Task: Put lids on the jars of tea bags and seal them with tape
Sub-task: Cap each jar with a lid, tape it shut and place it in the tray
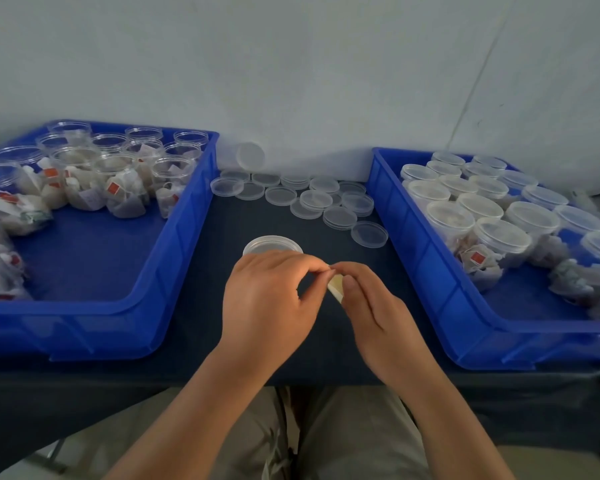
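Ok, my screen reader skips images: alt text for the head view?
The left hand and right hand pinch tape near a lidded jar on a table. The left blue bin holds open jars; the right blue bin holds lidded jars.

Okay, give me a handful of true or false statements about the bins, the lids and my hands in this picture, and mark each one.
1. The right bin holds lidded jars. True.
2. Every jar in the left bin has a lid. False: it holds open jars with tea bags in them.
3. The left hand and the right hand both pinch the tape. True.
4. The loose lids lie inside the right bin. False: they lie on the dark table between the bins.
5. A single jar stands on the table just behind the left hand. True.
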